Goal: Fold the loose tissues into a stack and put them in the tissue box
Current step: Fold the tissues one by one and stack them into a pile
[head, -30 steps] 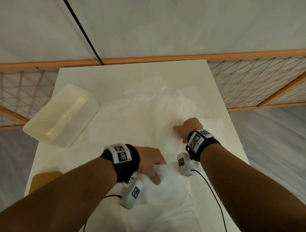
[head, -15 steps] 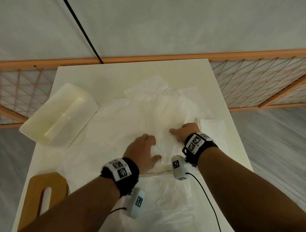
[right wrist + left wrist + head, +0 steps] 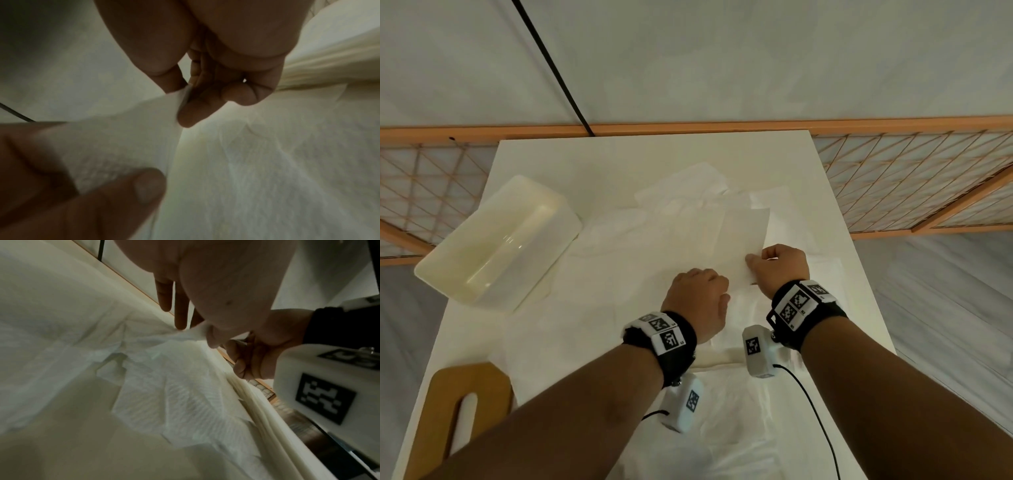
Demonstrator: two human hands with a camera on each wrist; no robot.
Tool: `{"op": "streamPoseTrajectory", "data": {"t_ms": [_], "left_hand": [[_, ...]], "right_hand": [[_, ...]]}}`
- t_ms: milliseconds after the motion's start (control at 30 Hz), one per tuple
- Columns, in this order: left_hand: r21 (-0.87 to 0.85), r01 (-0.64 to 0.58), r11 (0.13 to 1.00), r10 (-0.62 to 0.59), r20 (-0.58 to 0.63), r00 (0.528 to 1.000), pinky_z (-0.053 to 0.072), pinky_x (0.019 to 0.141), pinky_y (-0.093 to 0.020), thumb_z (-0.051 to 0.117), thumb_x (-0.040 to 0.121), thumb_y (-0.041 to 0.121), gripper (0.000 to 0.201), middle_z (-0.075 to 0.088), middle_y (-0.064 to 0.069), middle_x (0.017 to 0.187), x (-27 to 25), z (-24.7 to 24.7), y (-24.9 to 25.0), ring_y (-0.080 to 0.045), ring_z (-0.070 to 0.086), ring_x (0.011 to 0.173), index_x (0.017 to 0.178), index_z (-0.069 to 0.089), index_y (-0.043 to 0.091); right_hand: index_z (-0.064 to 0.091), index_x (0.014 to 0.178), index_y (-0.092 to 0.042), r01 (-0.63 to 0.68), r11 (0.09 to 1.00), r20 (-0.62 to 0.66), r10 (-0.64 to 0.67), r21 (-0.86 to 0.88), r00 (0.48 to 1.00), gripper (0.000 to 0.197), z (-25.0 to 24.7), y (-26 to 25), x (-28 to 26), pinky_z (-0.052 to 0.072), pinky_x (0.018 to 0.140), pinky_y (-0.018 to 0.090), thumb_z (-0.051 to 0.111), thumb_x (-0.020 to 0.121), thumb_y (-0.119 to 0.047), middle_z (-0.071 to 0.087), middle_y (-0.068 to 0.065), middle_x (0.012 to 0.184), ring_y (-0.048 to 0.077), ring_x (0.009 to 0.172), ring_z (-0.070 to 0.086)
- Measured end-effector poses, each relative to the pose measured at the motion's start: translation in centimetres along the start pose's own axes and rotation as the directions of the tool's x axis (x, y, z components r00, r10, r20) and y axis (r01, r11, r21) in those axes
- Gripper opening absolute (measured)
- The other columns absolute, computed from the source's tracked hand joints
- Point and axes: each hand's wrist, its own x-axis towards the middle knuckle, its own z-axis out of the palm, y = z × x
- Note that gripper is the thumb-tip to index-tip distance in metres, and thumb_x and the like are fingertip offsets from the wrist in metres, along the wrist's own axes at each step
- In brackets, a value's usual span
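1. Head view: the loose tissues [image 3: 654, 246] lie spread and overlapping across the middle of the white tabletop [image 3: 619, 154], and more lie at its near edge. One tissue sheet [image 3: 743, 229] is raised off the pile, held up between both hands. The open tissue box [image 3: 496, 240] stands empty at the left edge of the tabletop, well apart from the hands, and a wooden lid with a slot [image 3: 458, 407] lies at the near left corner. The left hand [image 3: 698, 301] is knuckles-up with its fingers curled under. The right hand [image 3: 780, 267] is just beside it, a little farther out and also curled.

2. Left wrist view: the left thumb and a curled finger pinch a bunched corner of the tissue sheet [image 3: 197, 332]. The other fingers [image 3: 180, 308] hang straight and hold nothing. Ribbed embossing shows on a tissue below. I judge the paper very light, limp and easy to tear, so it is best taken by an edge or corner with a gentle pinch and no sideways tug.

3. Right wrist view: the right hand [image 3: 216, 73] pinches the sheet's edge [image 3: 185, 95] between its thumb and forefinger, with the other fingers tucked in. The left thumb [image 3: 123, 194] shows large and blurred at the lower left, pressed on the same sheet. With both hands so close together the sheet sags between them, and I judge that spreading the grips would keep a fold straighter.
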Motion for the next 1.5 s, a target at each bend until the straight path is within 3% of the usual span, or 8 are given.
{"op": "streamPoseTrajectory", "data": {"t_ms": [167,300,367,667,867,1167,1400,1500], "left_hand": [[-0.557,0.286,0.78,-0.276,0.105,0.956,0.046,0.075,-0.031,0.063,0.099,0.026,0.025,0.065,-0.008,0.082,0.1,-0.2,1.0,-0.019,0.056,0.078,0.092,0.067,0.002],[-0.9,0.399,-0.174,-0.517,0.428,0.741,0.057,0.08,-0.041,0.063,0.1,0.016,0.015,0.074,-0.015,0.104,0.0,0.1,1.3,-0.029,0.07,0.094,0.107,0.067,0.004],[-0.872,0.372,-0.319,-0.614,0.489,0.62,0.059,0.074,-0.039,0.059,0.102,0.018,0.009,0.073,-0.014,0.108,-0.1,0.0,0.7,-0.031,0.072,0.098,0.107,0.063,0.011],[-0.874,0.37,-0.315,-0.697,0.477,0.535,0.061,0.074,-0.041,0.071,0.094,0.009,0.007,0.075,-0.017,0.1,-0.8,-0.2,-0.6,-0.033,0.073,0.095,0.096,0.065,0.007],[-0.874,0.42,-0.245,-0.63,0.473,0.616,0.06,0.06,-0.034,0.077,0.085,-0.003,0.029,0.076,-0.014,0.102,-1.3,-0.3,-0.2,-0.031,0.074,0.091,0.11,0.067,0.007],[-0.622,0.582,0.523,-0.651,0.148,0.744,0.055,0.081,-0.033,0.081,0.075,0.059,0.055,0.066,0.005,0.098,-0.9,-1.8,-1.7,-0.017,0.066,0.091,0.106,0.06,0.02],[-0.901,0.433,0.027,-0.349,0.397,0.849,0.06,0.088,-0.049,0.075,0.088,0.017,0.036,0.073,-0.02,0.116,0.0,-4.1,-3.3,-0.037,0.072,0.102,0.119,0.067,0.0],[-0.919,0.394,0.001,-0.342,0.37,0.864,0.061,0.084,-0.045,0.07,0.087,0.002,0.035,0.07,-0.023,0.121,-1.4,-4.8,-4.7,-0.033,0.072,0.098,0.121,0.064,0.0]], "right_hand": [[0.058,0.088,-0.017,-0.034,0.994,-0.051,0.04,0.104,0.998,0.041,-1.1,0.2,-0.1,0.06,0.078,0.044,0.063,0.088,-0.058,0.072,0.005,0.091,0.027,0.082,0.072],[0.056,0.107,-0.016,-0.026,0.989,-0.106,0.042,0.147,0.993,0.042,-1.6,-0.1,-0.8,0.043,0.075,0.033,0.058,0.095,-0.056,0.062,-0.002,0.094,0.014,0.079,0.057],[0.052,0.112,-0.018,0.011,0.996,-0.115,0.0,0.093,0.993,0.043,-1.5,-0.3,-1.3,0.043,0.075,0.032,0.064,0.092,-0.054,0.06,-0.003,0.096,0.015,0.082,0.058],[0.062,0.089,-0.013,-0.065,0.997,0.133,0.071,-0.051,0.989,0.036,0.6,-0.2,-2.7,0.063,0.071,0.038,0.071,0.09,-0.048,0.074,0.005,0.083,0.022,0.076,0.075],[0.07,0.085,-0.004,-0.24,0.94,0.245,0.18,0.243,0.953,0.042,2.2,0.3,-3.0,0.065,0.075,0.045,0.076,0.089,-0.045,0.076,0.01,0.075,0.03,0.077,0.077],[0.07,0.096,-0.013,-0.07,0.951,0.222,0.001,0.301,0.975,0.005,0.7,-0.4,-2.4,0.064,0.076,0.05,0.067,0.095,-0.01,0.077,0.011,0.097,0.031,0.088,0.075],[0.069,0.112,-0.003,-0.189,0.844,0.59,-0.174,0.502,0.788,0.024,0.0,-2.1,-5.3,0.062,0.074,0.049,0.072,0.091,-0.015,0.075,0.02,0.103,0.039,0.091,0.074],[0.068,0.097,-0.003,-0.274,0.837,0.47,0.022,0.474,0.882,0.047,-0.5,-2.1,-4.4,0.06,0.067,0.046,0.058,0.099,-0.049,0.072,0.014,0.086,0.037,0.073,0.072]]}}
